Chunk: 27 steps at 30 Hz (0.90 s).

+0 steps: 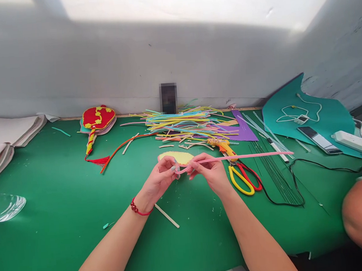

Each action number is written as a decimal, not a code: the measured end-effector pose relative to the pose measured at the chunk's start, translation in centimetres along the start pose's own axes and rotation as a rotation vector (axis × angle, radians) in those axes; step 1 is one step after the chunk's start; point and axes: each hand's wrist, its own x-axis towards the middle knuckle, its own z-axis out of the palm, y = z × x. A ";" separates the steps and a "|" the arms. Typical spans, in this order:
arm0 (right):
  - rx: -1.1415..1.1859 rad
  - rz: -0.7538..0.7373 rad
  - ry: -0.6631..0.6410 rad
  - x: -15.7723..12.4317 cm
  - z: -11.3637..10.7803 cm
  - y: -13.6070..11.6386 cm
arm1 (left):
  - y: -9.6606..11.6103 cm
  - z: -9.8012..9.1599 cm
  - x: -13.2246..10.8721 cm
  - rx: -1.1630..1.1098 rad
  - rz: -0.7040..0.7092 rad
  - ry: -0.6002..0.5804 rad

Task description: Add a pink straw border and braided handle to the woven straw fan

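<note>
Both my hands meet over the green table (66, 224). My left hand (162, 177), a red bead bracelet on its wrist, pinches the bent near end of a long pink strip (246, 156). My right hand (209, 170) is closed on the same strip just to the right; the strip runs off to the right, level above the table. Just behind my fingers lies a yellow oval piece (176, 156).
A pile of coloured strips (186, 125) lies at the back, with a purple sheet (245, 129) and a glue gun (223, 146). Yellow and red scissors (245, 180), black cable and thin rods lie right. A red and yellow fan ornament (97, 120) sits back left. Another person's arm (360, 206) shows at right.
</note>
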 end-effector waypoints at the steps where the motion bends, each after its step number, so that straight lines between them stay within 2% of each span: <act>1: 0.005 0.003 0.004 0.1 -0.1 0.2 | 0.0 0.0 0.0 0.016 -0.002 -0.011; 9: -0.050 0.021 0.081 1.3 -0.5 0.5 | -0.8 -0.1 0.0 0.163 -0.047 -0.077; 14: -0.214 -0.085 0.078 2.1 -0.4 -0.2 | -1.0 0.2 0.1 0.206 -0.066 -0.105; 17: -0.284 -0.175 -0.015 2.9 -0.4 -0.9 | -0.9 0.2 0.1 0.241 -0.066 -0.132; 20: -0.365 -0.198 -0.186 3.8 -0.3 -1.7 | -1.0 0.0 0.1 0.273 -0.082 -0.152; 24: -0.462 -0.093 -0.417 5.1 0.4 -2.7 | -1.1 -0.3 0.0 0.339 -0.112 -0.167; 27: -0.443 -0.020 -0.496 5.8 1.1 -2.7 | -1.3 -0.4 0.1 0.312 -0.077 -0.146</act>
